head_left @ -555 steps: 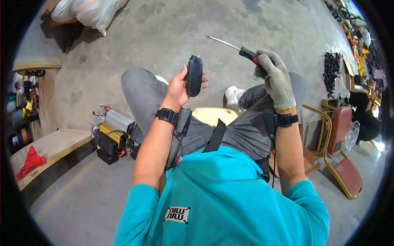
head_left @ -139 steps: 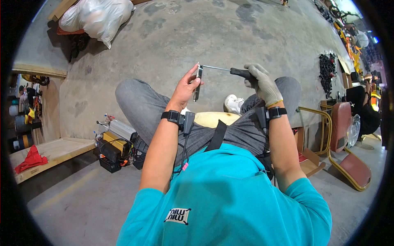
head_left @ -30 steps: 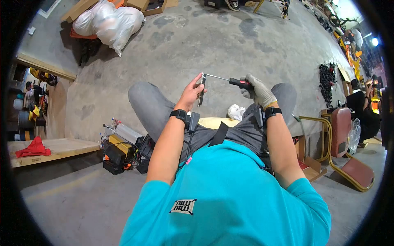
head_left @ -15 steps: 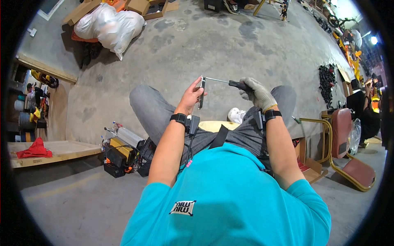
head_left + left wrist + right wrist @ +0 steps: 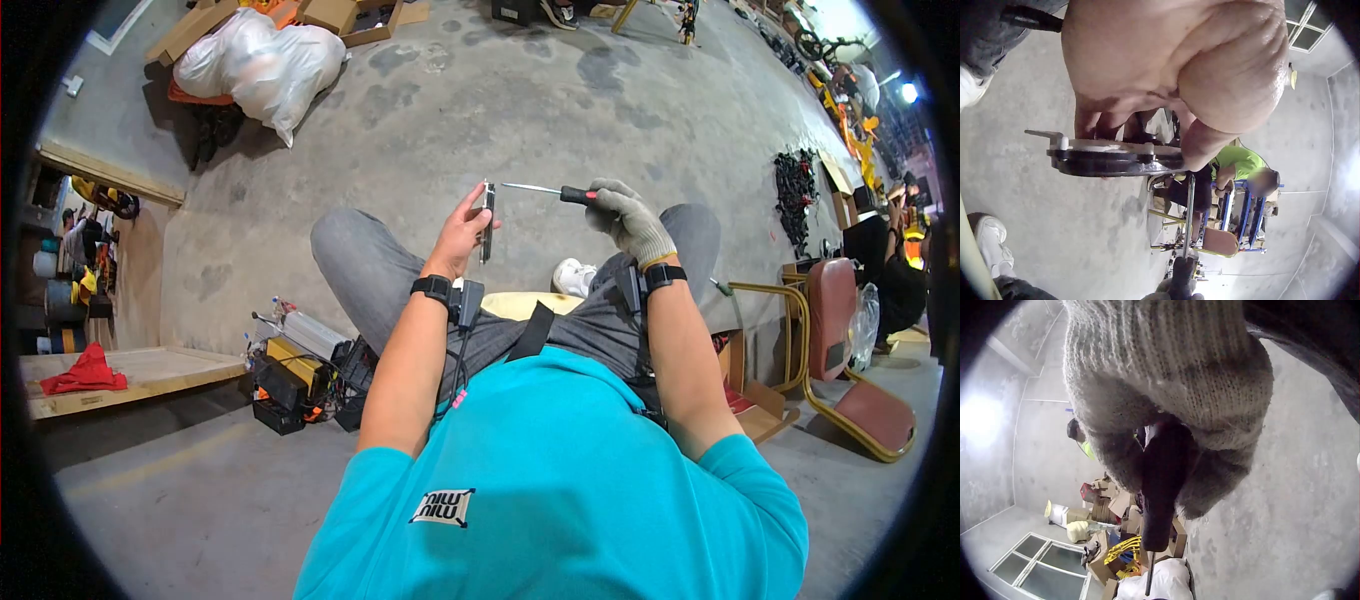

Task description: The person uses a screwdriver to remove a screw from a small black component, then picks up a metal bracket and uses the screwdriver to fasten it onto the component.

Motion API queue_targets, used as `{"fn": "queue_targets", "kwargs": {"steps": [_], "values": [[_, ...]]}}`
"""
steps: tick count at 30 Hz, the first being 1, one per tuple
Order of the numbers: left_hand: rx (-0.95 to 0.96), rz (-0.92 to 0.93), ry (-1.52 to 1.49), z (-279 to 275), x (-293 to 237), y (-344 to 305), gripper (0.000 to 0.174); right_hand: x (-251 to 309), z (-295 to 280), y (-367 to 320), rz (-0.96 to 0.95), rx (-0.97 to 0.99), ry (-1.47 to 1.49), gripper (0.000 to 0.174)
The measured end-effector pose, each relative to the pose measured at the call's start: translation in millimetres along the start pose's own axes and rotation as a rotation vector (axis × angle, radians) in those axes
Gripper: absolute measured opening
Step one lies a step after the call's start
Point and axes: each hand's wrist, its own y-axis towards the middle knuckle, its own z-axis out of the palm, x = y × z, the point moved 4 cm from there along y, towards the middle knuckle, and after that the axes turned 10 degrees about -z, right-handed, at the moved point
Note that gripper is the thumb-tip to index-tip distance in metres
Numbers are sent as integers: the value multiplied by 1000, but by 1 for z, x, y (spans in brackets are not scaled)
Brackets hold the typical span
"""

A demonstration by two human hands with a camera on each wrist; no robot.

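The bare left hand (image 5: 459,238) grips a flat black part (image 5: 488,225), held edge-on with its long side upright in the head view. In the left wrist view the left hand (image 5: 1166,62) has thumb and fingers around the black part (image 5: 1116,164), which has a pale rim and a small tab at one end. The gloved right hand (image 5: 632,222) holds a screwdriver (image 5: 578,195) by its black and red handle, blade toward the part's upper end. A small gap separates tip and part in the head view. The right wrist view shows the glove (image 5: 1179,394) around the handle (image 5: 1163,487).
White bags (image 5: 262,65) and cardboard boxes lie at the upper left. Electrical equipment (image 5: 290,370) sits beside the left knee, near a wooden ledge (image 5: 160,372) with red cloth. A chair (image 5: 832,320) lies right; a crouching person (image 5: 880,260) is beyond it.
The screwdriver tip, at the part's upper end half a second ago, is now slightly apart from it. Its handle shows more red. Both hands keep their grips; the left has shifted slightly left.
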Motion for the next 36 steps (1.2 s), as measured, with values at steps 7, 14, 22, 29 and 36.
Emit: {"fn": "queue_targets", "kwargs": {"steps": [7, 14, 22, 29, 36], "values": [[45, -3, 110, 6, 0, -4, 59, -13, -8, 12, 142, -24, 271, 46], [107, -17, 156, 17, 5, -4, 60, -9, 59, -4, 43, 184, -244, 48], [142, -5, 237, 18, 13, 1, 59, -26, 87, 8, -129, 361, -721, 33], [144, 56, 301, 20, 13, 3, 58, -32, 91, 14, -218, 279, -808, 31], [98, 67, 365, 21, 15, 4, 57, -39, 89, 17, -277, 255, -918, 28]]}}
